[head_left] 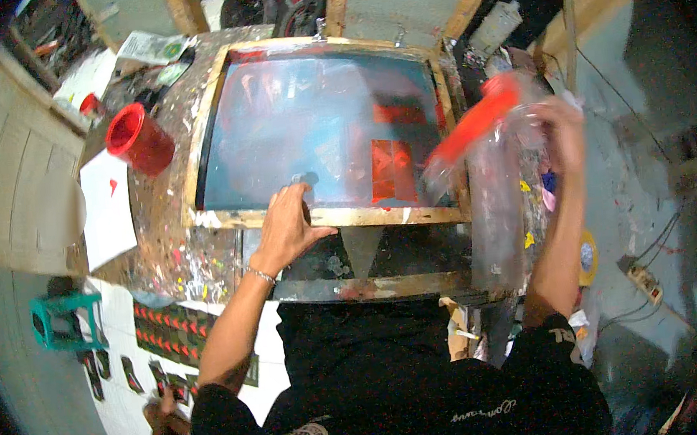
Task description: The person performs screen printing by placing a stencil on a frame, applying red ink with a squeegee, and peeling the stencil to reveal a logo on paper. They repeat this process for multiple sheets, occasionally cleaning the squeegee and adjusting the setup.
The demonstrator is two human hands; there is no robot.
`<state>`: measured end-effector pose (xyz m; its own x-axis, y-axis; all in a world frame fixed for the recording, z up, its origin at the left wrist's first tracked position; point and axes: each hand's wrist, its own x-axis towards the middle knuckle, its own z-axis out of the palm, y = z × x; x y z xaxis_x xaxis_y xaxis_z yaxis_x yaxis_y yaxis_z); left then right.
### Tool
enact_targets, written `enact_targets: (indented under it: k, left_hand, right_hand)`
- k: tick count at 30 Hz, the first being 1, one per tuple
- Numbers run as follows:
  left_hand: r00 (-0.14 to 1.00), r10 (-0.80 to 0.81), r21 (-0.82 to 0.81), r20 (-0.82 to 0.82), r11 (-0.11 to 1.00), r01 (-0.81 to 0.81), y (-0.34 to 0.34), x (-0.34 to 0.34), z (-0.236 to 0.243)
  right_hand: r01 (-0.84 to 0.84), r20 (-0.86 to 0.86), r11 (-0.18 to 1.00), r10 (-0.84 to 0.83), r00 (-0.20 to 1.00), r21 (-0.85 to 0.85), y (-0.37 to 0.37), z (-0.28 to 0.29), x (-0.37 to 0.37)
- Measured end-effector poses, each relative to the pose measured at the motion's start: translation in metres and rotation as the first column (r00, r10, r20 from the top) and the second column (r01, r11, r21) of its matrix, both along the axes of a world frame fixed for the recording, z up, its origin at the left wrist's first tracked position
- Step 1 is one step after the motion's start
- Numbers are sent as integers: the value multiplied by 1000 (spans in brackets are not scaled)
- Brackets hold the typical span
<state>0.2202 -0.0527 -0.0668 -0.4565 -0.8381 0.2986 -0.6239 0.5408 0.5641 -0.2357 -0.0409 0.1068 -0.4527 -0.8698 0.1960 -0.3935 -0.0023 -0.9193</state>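
Note:
A wooden-framed printing screen (256, 126) with blue mesh lies across the middle of the table. Red ink covers two blocky patches (393, 170) toward its right side. My left hand (286, 223) grips the near rail of the frame, fingers over the top and thumb along the front. Beyond the frame's right edge, my right hand (559, 126) holds a squeegee (478, 125) with a red-inked blade, tilted and smeared by motion. The blade's lower end hangs over the screen's right side; whether it touches the mesh I cannot tell.
A red ink-stained tub (140, 140) stands left of the screen, beside a white sheet (108, 209) with a small red mark. Below are a green stool (66, 320), printed dark pieces (175, 331) on white, and another person's hand (162, 410). Tape (588, 257) lies at right.

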Motion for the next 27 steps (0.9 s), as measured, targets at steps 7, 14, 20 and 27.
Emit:
enact_targets:
  k: [7, 14, 20, 27]
  left_hand:
    - [999, 46, -208, -13, 977, -48, 19, 9, -3]
    - [176, 678, 223, -713, 458, -861, 165, 123, -71]
    - [-43, 994, 623, -103, 30, -782, 162, 213, -326]
    - [-74, 996, 890, -51, 12, -456, 119, 167, -351]
  right_hand:
    - [-84, -35, 996, 83, 996, -38, 15, 87, -92]
    - [-250, -135, 961, 233, 963, -119, 26, 123, -93]
    - [-277, -136, 952, 259, 956, -134, -10, 137, -41]
    - [-161, -81, 961, 146, 986, -225, -2, 178, 53]
